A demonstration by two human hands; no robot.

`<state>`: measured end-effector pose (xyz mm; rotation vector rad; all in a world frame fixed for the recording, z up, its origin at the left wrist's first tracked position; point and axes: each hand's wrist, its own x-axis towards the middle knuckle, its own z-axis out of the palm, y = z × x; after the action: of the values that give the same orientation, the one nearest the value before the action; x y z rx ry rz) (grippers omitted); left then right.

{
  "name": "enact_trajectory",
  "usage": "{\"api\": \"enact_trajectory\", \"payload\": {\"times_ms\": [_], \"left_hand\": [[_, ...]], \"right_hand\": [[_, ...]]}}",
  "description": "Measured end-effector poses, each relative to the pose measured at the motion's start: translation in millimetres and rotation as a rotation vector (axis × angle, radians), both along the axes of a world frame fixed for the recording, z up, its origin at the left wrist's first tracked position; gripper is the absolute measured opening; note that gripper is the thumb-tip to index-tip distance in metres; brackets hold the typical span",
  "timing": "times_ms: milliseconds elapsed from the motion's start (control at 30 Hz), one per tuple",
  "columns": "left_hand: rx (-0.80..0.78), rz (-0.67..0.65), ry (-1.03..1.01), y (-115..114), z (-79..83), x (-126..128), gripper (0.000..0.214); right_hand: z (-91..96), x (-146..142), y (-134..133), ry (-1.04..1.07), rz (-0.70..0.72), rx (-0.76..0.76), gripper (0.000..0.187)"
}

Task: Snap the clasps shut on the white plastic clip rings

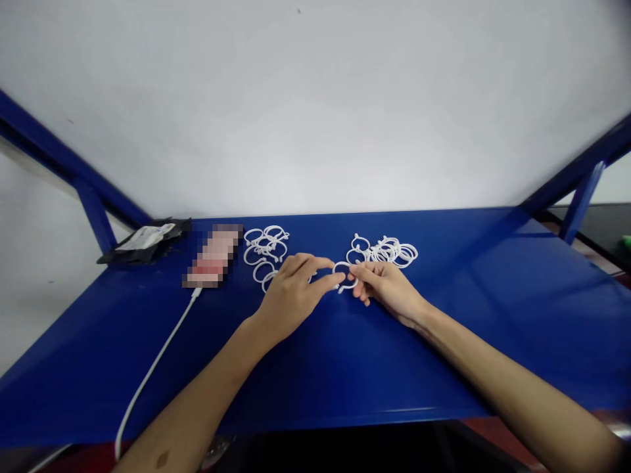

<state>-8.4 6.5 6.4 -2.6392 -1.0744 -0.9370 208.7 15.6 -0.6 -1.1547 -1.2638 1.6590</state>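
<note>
A white plastic curtain ring [344,264] is held upright between my two hands, above the blue table. Its lower part shows a gap with a small knob at the end. My right hand [382,284] pinches its right side between thumb and fingers. On the left side, the thumb and index finger of my left hand [290,292] close around the ring's edge. Behind my left hand lies a loose group of similar white rings [266,248], partly covered by that hand. Another pile of white rings [392,251] sits just beyond my right hand.
A pixelated phone-like slab [213,256] lies at the left with a white cable [158,364] running to the front edge. A black plastic packet [148,240] with a pale label rests at the far left. Blue metal posts [93,213] flank the blue table [374,368], backed by a white wall.
</note>
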Motion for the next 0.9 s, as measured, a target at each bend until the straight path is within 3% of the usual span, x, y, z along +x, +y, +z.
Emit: {"api": "enact_trajectory", "payload": {"times_ms": [100, 233, 300, 433, 567, 733, 900], "left_hand": [[-0.037, -0.027, -0.019, -1.1, -1.9, 1.1, 0.017], [-0.218, -0.070, -0.237, -2.0, -3.4, 5.4, 0.013], [-0.373, -0.093, -0.355, -3.5, -1.4, 8.2, 0.014], [-0.688, -0.072, -0.503, -6.9, 2.9, 11.5, 0.015], [-0.837, -0.066, -0.613, -4.6, -0.3, 10.0, 0.013], [-0.895, -0.058, -0.750, 3.5, -8.4, 6.3, 0.017], [-0.800, 0.001, -0.663, 3.0, -7.7, 5.6, 0.009]], "right_hand": [[1.5, 0.8, -1.7, -0.133, -0.005, 0.093, 0.040], [5.3, -0.4, -9.1, -0.370, -0.051, 0.540, 0.029], [5.8, -0.9, -12.2, -0.390, -0.005, 0.666, 0.030], [2.4, 0.6, -13.5, -0.348, -0.021, 0.641, 0.016], [1.6, 1.5, -15.4, -0.287, 0.006, 0.573, 0.020], [5.7, -1.3, -20.2, -0.304, 0.067, 0.574, 0.020], [2.8, -1.9, -20.8, -0.199, 0.125, 0.484, 0.021]]}}
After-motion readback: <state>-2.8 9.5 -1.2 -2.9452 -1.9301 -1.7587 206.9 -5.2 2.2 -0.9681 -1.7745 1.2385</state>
